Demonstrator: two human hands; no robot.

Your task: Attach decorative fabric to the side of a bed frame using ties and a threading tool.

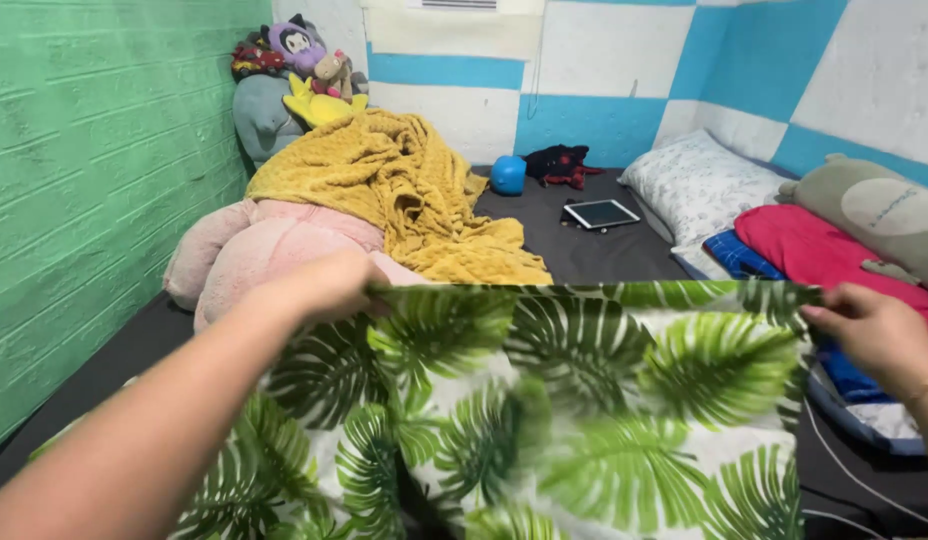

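Left hand (319, 285) and right hand (874, 330) each pinch a top corner of the leaf-print sheet (584, 410), held stretched out, not yet folded.

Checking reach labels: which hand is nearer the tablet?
Right. The right hand grips the leaf-print cloth's right corner, below and to the right of the tablet on the bed. The left hand grips the left corner, farther off by the yellow blanket.
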